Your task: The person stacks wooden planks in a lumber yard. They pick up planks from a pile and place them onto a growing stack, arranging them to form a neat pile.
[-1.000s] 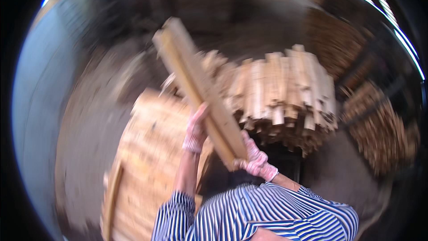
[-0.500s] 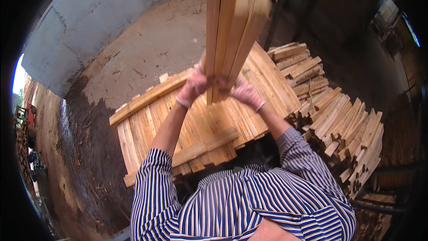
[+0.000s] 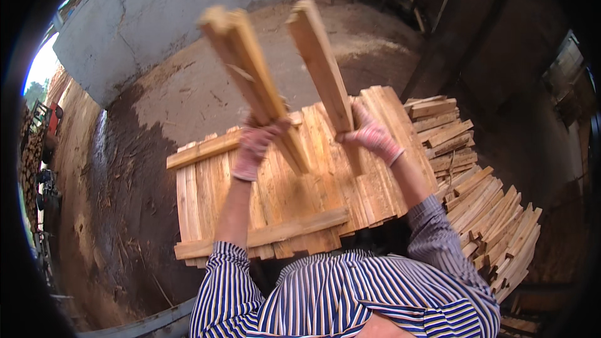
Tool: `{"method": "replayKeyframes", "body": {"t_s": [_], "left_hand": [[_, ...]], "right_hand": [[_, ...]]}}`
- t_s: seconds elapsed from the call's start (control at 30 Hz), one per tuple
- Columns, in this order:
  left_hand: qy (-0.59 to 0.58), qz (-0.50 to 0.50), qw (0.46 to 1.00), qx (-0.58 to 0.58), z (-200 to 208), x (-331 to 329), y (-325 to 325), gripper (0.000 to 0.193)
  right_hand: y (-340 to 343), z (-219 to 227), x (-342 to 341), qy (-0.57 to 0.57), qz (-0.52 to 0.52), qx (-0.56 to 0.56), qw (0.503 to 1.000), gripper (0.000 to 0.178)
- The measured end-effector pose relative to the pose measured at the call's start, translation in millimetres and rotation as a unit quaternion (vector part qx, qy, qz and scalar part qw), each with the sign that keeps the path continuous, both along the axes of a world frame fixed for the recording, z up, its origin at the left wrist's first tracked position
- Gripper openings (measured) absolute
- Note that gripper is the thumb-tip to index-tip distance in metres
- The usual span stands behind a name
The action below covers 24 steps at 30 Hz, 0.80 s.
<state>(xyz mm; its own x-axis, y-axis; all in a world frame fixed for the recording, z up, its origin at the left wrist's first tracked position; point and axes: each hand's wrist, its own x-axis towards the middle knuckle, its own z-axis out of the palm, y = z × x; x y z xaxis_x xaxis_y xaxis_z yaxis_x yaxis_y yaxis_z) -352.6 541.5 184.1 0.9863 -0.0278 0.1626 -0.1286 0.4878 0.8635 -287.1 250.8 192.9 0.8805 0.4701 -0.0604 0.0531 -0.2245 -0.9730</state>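
Left hand [image 3: 253, 148] around wood slats [image 3: 250, 75]

A flat stack [image 3: 294, 194] of wooden slats lies below, with 2 cross slats [image 3: 263, 235] on top. A loose pile [image 3: 488, 206] of slats sits just right of it. Sawdust covers the floor [image 3: 144, 150]. A grey wall [image 3: 175, 6] stands behind.

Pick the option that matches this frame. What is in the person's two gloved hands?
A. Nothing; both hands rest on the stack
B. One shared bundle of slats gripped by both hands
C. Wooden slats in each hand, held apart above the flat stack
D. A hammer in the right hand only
C: the left hand grips one bundle of slats and the right hand another slat, angled apart above the flat stack of boards.
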Motion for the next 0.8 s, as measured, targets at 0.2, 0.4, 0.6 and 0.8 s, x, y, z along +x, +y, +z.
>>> {"method": "replayKeyframes", "body": {"t_s": [0.2, 0.4, 0.6, 0.8], "left_hand": [[-0.077, 0.151, 0.918, 0.358, 43, -40, 73, 0.051], [0.150, 0.004, 0.674, 0.724, -35, -61, 27, 0.075], [0.148, -0.193, 0.630, 0.737, -108, -51, 23, 0.088], [0.109, 0.060, 0.552, 0.825, -94, 49, 149, 0.078]], "right_hand": [[-44, -56, 63, -0.102, 0.085, -0.341, 0.931, 0.082], [-37, -107, 107, -0.215, 0.153, -0.528, 0.807, 0.065], [-28, -146, 119, -0.274, 0.098, -0.527, 0.798, 0.055], [-41, -162, 122, -0.307, 0.090, -0.483, 0.815, 0.050]]}}
